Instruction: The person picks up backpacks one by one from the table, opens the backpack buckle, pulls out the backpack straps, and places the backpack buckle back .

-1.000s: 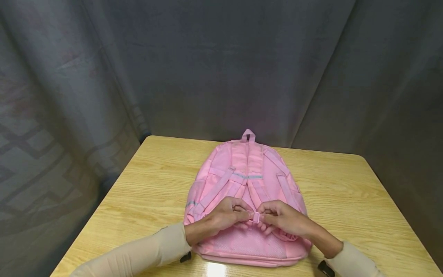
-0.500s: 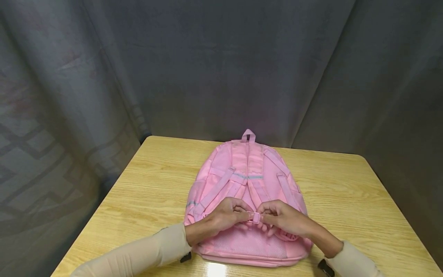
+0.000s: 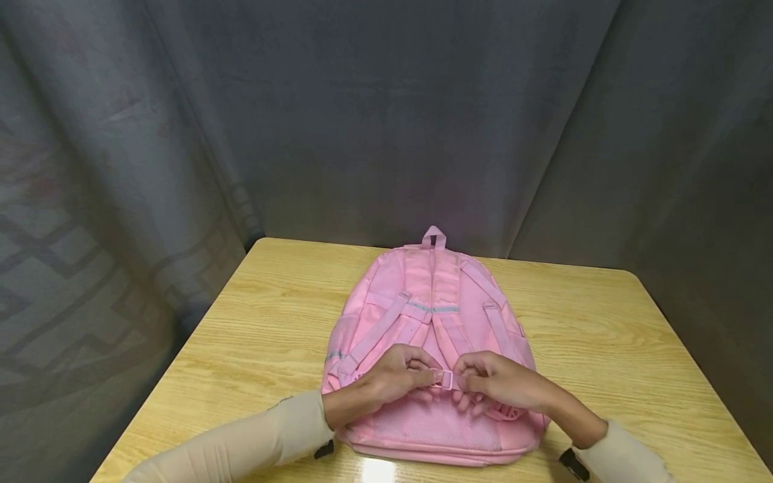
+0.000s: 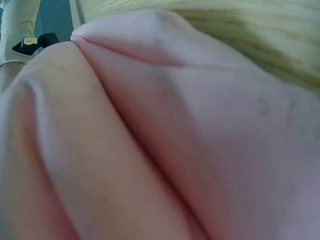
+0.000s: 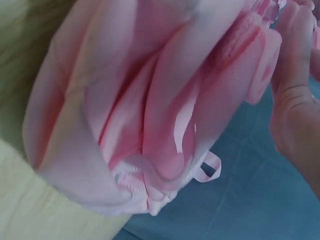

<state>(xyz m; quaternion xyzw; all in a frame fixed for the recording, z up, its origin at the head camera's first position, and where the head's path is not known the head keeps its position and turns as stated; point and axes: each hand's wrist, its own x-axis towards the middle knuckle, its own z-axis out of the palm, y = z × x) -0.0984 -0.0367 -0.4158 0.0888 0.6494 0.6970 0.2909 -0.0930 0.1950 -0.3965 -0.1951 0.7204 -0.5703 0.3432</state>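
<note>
A pink backpack (image 3: 447, 429) lies on the wooden table, its shoulder straps facing up and its top loop pointing away from me. Low over its middle is a small pink plastic buckle (image 3: 447, 380). My left hand (image 3: 392, 376) pinches the buckle's left side between thumb and fingers. To the right, my right hand (image 3: 507, 382) pinches the strap that comes out of the buckle. Fingers partly cover the buckle, so its inner parts are hidden. The left wrist view is filled by blurred pink backpack fabric (image 4: 225, 130); the right wrist view shows the bag's side (image 5: 130, 100).
The wooden table (image 3: 610, 349) extends on both sides of the backpack. Dark grey curtains (image 3: 386, 121) hang behind the table and at its left and right. The backpack's carrying loop (image 3: 433, 235) stands up near the table's far edge.
My right hand has shifted slightly right, away from the buckle, and a bit more strap shows between them. My left hand and the backpack look unmoved.
</note>
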